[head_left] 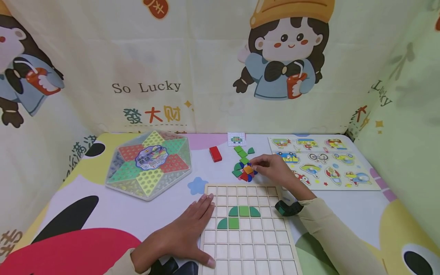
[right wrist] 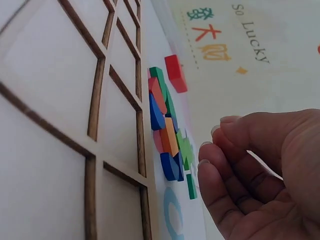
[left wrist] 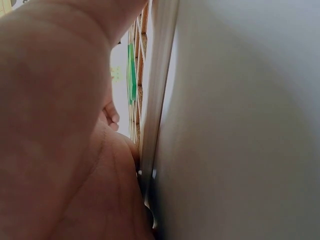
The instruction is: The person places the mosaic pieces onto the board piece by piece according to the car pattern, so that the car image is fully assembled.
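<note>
My left hand (head_left: 187,229) rests with straight fingers on the left edge of the wooden grid board (head_left: 254,250); in the left wrist view the palm (left wrist: 105,190) lies along the board's side. Two rows of green pieces sit in the grid, squares (head_left: 244,211) beside quarter circles (head_left: 222,224). Over the right side of a small heap of coloured blocks, my right hand (head_left: 271,168) has its thumb and fingertips close together. The right wrist view shows these fingers (right wrist: 215,185) loosely bent, with nothing visible between them. An orange block (right wrist: 170,136) lies among blue, red and green ones.
A red block (head_left: 215,154) lies left of the heap, and a small picture card (head_left: 236,139) behind it. At the left is a hexagonal case (head_left: 148,166) of coloured triangles. A vehicle picture board (head_left: 323,162) lies at the right, beyond my right forearm.
</note>
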Available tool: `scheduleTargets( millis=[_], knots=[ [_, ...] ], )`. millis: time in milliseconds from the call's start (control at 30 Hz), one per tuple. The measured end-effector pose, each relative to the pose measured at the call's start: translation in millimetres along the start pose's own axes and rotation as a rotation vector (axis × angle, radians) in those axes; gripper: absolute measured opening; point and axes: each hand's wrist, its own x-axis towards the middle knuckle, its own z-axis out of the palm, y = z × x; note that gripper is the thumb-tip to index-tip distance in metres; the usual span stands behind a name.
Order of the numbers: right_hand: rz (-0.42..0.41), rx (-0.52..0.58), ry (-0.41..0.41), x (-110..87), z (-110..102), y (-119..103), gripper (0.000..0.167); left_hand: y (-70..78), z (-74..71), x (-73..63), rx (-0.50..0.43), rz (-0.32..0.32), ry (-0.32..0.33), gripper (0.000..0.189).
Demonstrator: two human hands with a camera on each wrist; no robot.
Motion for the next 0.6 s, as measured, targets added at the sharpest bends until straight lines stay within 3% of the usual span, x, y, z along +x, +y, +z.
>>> scheduleTargets(
  millis=[267,433,600],
  knots=[
    [0.011,-0.045,-0.020,15.0,6,-1,0.019,-0.5,-0.3,-0.1,0.017,0.001,0.015,0.126],
    [0.046,-0.051,-0.025,15.4,10,1,0.017,0.7,-0.1,0.3,-0.011,-0.009,0.002,0.126],
    [0.030,-0.071,-0.036,13.7,13,2,0.019,1.6,-0.2,0.7,-0.013,-0.012,-0.004,0.126]
  ],
)
